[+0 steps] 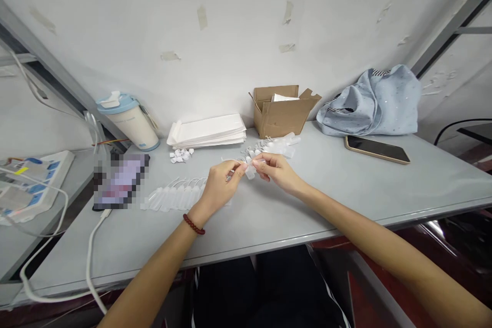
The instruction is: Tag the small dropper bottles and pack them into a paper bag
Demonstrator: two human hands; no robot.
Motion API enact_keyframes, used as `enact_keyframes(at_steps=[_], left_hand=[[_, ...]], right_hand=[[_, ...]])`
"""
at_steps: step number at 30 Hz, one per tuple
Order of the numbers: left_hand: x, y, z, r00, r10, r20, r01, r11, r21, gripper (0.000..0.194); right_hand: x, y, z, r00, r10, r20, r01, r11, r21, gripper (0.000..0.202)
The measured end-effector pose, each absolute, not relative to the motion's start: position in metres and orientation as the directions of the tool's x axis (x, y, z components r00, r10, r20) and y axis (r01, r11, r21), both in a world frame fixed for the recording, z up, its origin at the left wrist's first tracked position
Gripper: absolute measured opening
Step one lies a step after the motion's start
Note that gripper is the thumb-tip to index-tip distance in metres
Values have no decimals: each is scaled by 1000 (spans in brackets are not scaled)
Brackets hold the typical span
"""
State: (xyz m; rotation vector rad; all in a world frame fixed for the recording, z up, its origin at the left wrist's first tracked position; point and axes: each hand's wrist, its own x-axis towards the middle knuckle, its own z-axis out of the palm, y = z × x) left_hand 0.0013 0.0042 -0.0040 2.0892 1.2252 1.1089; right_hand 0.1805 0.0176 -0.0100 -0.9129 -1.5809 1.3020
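While both hands' fingers pinch a clear tube (250, 170) mid-table (346, 189), bare surface surrounds them.

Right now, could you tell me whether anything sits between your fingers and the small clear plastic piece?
Nothing visible: both the left hand and right hand already pinch the small clear plastic piece above the grey table.

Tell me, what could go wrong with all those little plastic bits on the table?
The small clear piece pinched between the left hand and right hand might slip and drop. A forearm could sweep the row of clear pieces out of order. The tiny white caps lie loose and may scatter.
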Motion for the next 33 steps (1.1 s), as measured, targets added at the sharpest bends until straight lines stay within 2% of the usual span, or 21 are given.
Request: enact_keyframes(at_steps=[3,6,9,14,17,21,25,29,33], left_hand=[[-2,8,0,342,933,108,349,-233,908,45],[-4,11,-1,412,910,-36,234,-68,970,50],[-2,10,-3,389,921,-32,232,-64,971,49],[5,-1,-2,325,942,80,342,-196,919,46],[8,-5,-3,318,917,239,476,-373,797,42],[7,-3,-10,428,749,506,622,-650,437,40],[4,0,-15,530,617,582,659,-732,175,36],[2,1,-17,567,585,580,683,-727,66,35],[2,2,-17,548,606,577,688,-718,101,34]], right_hand=[[180,16,-10,-333,922,198,52,228,-972,32],[180,16,-10,-324,923,208,71,243,-967,31],[180,15,-10,-327,924,200,58,231,-971,30],[181,17,-8,-373,917,140,-40,135,-990,32],[181,18,-9,-399,913,81,-94,47,-994,36],[180,19,-10,-424,906,7,-137,-56,-989,43],[180,19,-9,-433,900,-46,-153,-124,-980,44],[180,20,-9,-436,897,-75,-156,-157,-975,46],[179,20,-9,-426,901,-80,-150,-158,-976,48]])
